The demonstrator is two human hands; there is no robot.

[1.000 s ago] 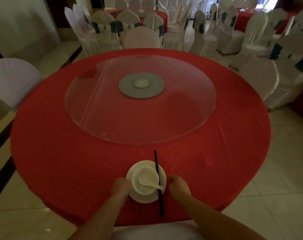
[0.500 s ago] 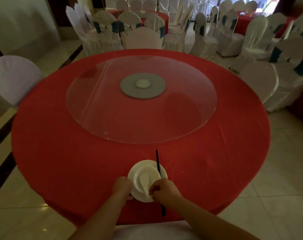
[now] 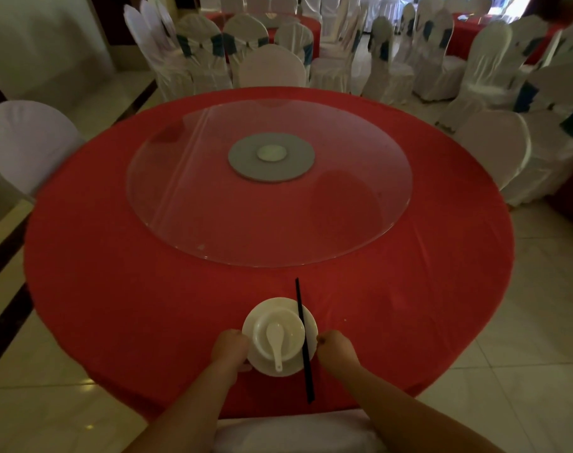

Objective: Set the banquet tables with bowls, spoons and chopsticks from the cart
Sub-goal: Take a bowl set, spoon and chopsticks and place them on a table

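A white plate [image 3: 261,310] lies near the front edge of the round red table [image 3: 147,305]. In the plate stands a white bowl [image 3: 294,325], and a white spoon [image 3: 275,343] rests inside it with its handle pointing toward me. Black chopsticks [image 3: 303,338] lie across the plate's right rim, running away from me. My left hand [image 3: 230,347] sits against the plate's left edge with curled fingers. At the plate's right edge my right hand [image 3: 336,349] is closed beside the chopsticks. Whether either hand grips the plate is hidden.
A glass turntable [image 3: 187,197] with a grey hub [image 3: 242,165] fills the table's middle. White-covered chairs stand around: one at the left [image 3: 23,148], one at the far side [image 3: 270,67], one at the right [image 3: 494,148], one just below me [image 3: 298,433]. More red tables stand behind.
My right hand turned the spoon so its handle points at me, then drew back to the plate's right edge. My left hand stayed at the plate's left rim.
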